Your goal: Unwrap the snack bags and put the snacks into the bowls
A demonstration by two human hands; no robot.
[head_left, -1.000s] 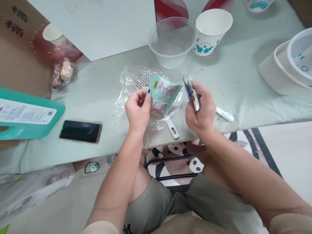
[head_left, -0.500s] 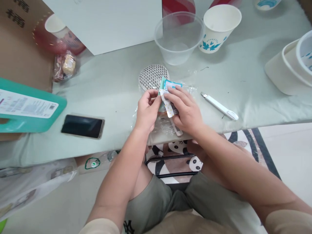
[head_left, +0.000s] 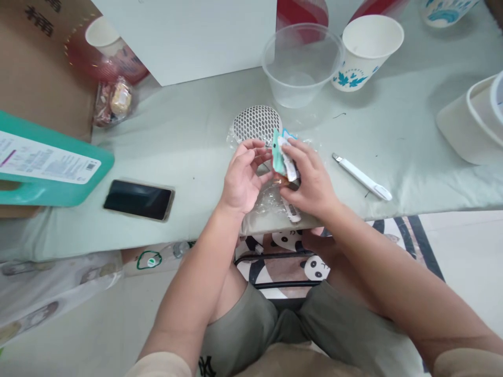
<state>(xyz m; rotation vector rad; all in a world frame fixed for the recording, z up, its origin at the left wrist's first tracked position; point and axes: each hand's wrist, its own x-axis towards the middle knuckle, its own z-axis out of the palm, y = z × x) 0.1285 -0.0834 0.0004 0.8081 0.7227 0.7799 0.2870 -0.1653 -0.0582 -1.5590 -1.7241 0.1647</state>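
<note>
My right hand (head_left: 314, 180) grips a small bunch of wrappers (head_left: 280, 154), teal, white and blue-edged, its fingers bent over their right side. My left hand (head_left: 245, 178) is just left of the bunch with its fingers parted and curved, the palm partly turned up. Whether its fingertips touch the teal piece I cannot tell. Crinkled clear plastic (head_left: 267, 201) lies under both hands, with the end of a white handle (head_left: 291, 212) showing below them. A white disc full of holes (head_left: 257, 123) lies just beyond my left hand.
A clear plastic bowl (head_left: 301, 70) and a paper cup (head_left: 369, 50) stand behind. A white utility knife (head_left: 362, 177) lies right, near white containers (head_left: 467, 123). On the left are a phone (head_left: 139, 200), a teal jug (head_left: 90, 162) and packaged snacks (head_left: 113, 102).
My left hand has let go of the wrappers and spread its fingers. My right hand still grips them, now turned so that the teal piece faces left. The whole view has shifted slightly.
</note>
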